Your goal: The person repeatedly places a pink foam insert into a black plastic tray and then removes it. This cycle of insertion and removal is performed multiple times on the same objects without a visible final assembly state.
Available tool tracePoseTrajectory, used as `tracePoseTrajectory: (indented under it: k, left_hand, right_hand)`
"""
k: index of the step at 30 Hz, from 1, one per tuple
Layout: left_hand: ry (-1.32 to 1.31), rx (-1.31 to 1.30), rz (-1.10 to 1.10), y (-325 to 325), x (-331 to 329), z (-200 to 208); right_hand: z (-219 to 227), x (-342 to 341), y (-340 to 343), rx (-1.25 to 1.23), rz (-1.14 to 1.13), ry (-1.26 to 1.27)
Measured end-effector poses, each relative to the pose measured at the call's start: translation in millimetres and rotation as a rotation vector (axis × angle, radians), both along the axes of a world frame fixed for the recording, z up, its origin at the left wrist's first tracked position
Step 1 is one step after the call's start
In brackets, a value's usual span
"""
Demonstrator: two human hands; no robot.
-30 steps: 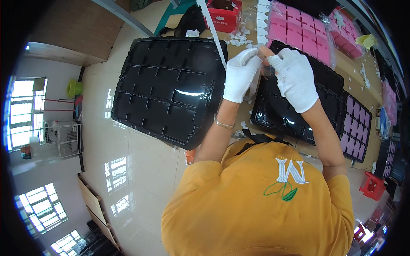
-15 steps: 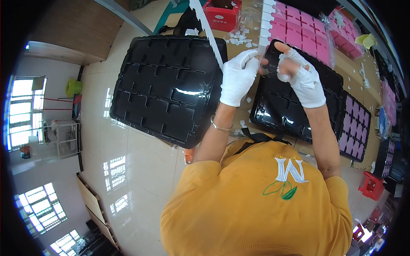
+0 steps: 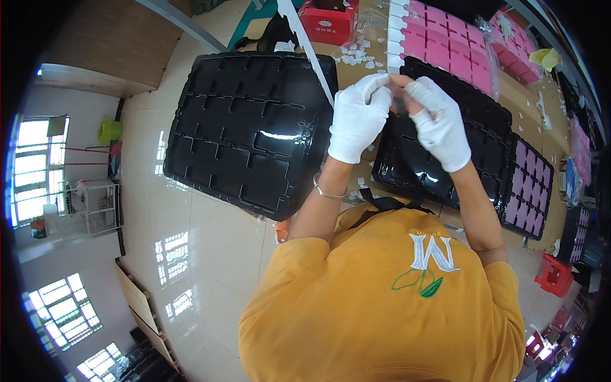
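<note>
We are in what looks like a workshop for light handwork. We see a long worktable (image 3: 534,132) topped with brown board, crowded with moulded black trays (image 3: 417,153), pink slotted blocks (image 3: 449,41) and loose white scraps (image 3: 369,64), with grey metal bars (image 3: 184,24) alongside. Beyond the table we find a glossy tiled floor (image 3: 219,254), gridded windows (image 3: 63,312) and a red plastic stool (image 3: 555,278).

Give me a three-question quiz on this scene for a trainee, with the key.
1. True or false: the left hand wears a white glove while the right hand wears none.
2. Which stands nearest the scattered white scraps? A: red stool; B: red box; C: yellow-green bucket.
3. Fill in: the pink blocks lie in the upper ____ part of the picture.

Key: 1 false; 2 B; 3 right.
</note>
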State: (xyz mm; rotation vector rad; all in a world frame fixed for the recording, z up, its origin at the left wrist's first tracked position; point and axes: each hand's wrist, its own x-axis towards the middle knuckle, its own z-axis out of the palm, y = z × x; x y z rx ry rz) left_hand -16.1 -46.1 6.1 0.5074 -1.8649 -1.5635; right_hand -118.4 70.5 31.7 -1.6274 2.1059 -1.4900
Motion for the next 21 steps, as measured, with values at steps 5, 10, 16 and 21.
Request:
tracePoseTrajectory:
  k: [5,10,16,21]
  left_hand:
    - [0.026,0.142,-0.06,-3,3,6]
    - [0.065,0.204,-0.076,-4,-3,2]
    - [0.098,0.162,0.019,-4,-16,0]
    - [0.114,0.254,0.008,-3,-21,-9]
  right_hand:
    - [-4,-18,13,-0.083,0.151,-0.898]
    - [-5,-14,43,-0.067,0.108,-0.874]
    - [-27,14,98,0.409,0.095,0.421]
    - [-56,26,101,0.678,0.107,0.496]
